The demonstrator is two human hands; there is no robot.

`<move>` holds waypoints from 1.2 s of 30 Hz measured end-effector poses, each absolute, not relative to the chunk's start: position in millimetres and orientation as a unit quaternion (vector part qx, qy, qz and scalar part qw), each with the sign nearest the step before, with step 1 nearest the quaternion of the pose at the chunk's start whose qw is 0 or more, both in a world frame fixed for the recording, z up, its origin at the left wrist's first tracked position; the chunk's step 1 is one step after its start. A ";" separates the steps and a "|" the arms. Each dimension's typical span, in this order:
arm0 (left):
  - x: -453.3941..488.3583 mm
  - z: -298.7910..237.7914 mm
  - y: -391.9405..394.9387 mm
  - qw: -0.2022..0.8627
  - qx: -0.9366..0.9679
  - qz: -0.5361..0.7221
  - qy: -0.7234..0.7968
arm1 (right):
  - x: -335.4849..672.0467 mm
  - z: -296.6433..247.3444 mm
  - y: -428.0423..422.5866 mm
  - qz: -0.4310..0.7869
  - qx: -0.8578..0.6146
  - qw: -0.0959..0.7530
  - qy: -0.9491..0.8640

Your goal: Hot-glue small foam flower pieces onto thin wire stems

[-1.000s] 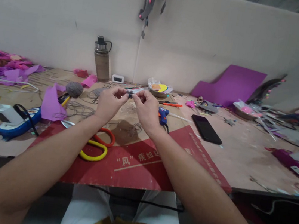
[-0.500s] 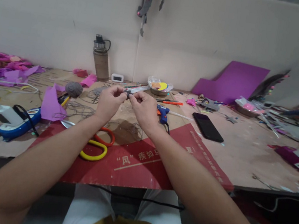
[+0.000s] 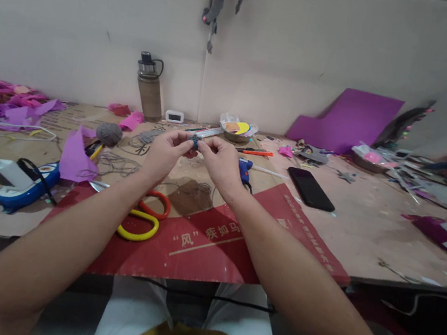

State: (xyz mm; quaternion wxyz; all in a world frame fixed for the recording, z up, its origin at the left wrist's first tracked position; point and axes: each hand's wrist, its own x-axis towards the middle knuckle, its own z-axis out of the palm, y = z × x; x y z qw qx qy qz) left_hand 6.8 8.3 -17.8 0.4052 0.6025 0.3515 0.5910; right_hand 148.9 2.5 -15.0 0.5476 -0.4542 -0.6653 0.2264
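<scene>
My left hand (image 3: 165,154) and my right hand (image 3: 221,166) meet above the middle of the table. Both pinch a small grey-blue piece (image 3: 195,141) between thumb and fingers; it is too small and too covered to name more exactly. A blue glue gun (image 3: 244,170) lies partly hidden behind my right hand. Under my left forearm are scissors with one red and one yellow handle (image 3: 143,237), resting on a red printed card sheet (image 3: 208,261). Loose grey yarn (image 3: 120,164) and a yarn ball (image 3: 109,134) lie left of my left hand.
A black phone (image 3: 311,189) lies to the right. Behind stand a water bottle (image 3: 149,90), a small white clock (image 3: 174,117) and a bowl of scraps (image 3: 237,134). Blue (image 3: 28,190) and purple (image 3: 445,239) power strips flank the table. A purple sheet (image 3: 347,122) leans on the wall.
The small piece has turned between my fingertips and shows a bluer side. My fingers have shifted their hold slightly, and my right hand now covers more of the glue gun.
</scene>
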 end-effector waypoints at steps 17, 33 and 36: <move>4.2 -19.4 8.1 0.330 0.656 0.551 0.396 | 152.9 -13.6 2.5 0.216 -0.456 0.535 -0.677; 5.8 -19.3 7.4 0.329 0.620 0.581 0.413 | 149.5 -12.2 0.3 0.237 -0.430 0.531 -0.691; 5.5 -20.0 10.1 0.354 0.597 0.595 0.406 | 148.3 -13.8 0.5 0.236 -0.435 0.521 -0.695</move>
